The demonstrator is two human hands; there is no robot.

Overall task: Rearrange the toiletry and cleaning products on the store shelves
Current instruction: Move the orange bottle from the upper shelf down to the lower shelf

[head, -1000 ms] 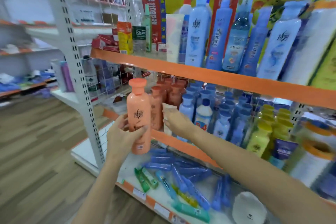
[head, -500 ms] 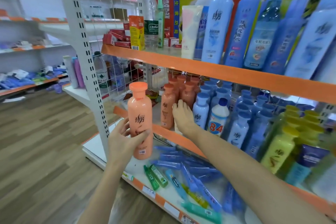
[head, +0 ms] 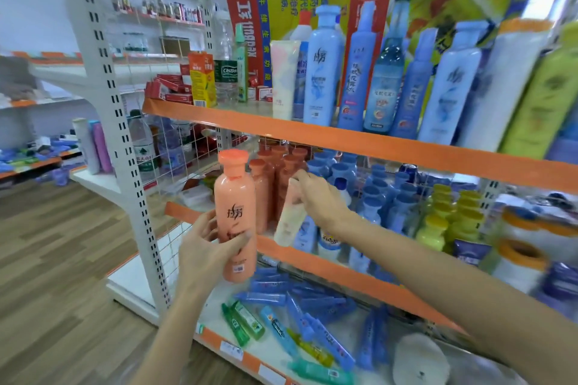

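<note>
1. Since half a second ago the right hand (head: 322,197) has drawn a pale tube (head: 289,219) out from the middle shelf (head: 359,275); before, that hand reached in among the orange bottles with the tube barely showing.
2. Right hand now: fingers wrapped round the upper part of the pale tube, which hangs tilted in front of the shelf's orange edge, its lower end toward the camera — clearly grasped.
3. Left hand (head: 206,247): clasped round the lower body of an orange shampoo bottle (head: 236,216), thumb across the front label, fingers behind. The bottle stands upright in the air, just in front of the shelf's left end, as it did in the earlier frames.
4. Behind the held bottle, a cluster of orange bottles (head: 275,175) stands at the left of the middle shelf.
5. To their right come rows of blue-capped bottles (head: 378,197), then yellow-green bottles (head: 447,212) further right.
6. Top shelf (head: 344,137): tall blue bottles (head: 322,69) in a row, with another pale tube (head: 283,78) standing at their left and red and orange cartons (head: 200,78) beyond it.
7. Bottom shelf (head: 237,353): blue toothpaste tubes (head: 312,316) lie scattered flat, with a few green tubes (head: 240,322) near the front edge — a white round object (head: 419,359) lies to the right, too blurred to identify.
</note>
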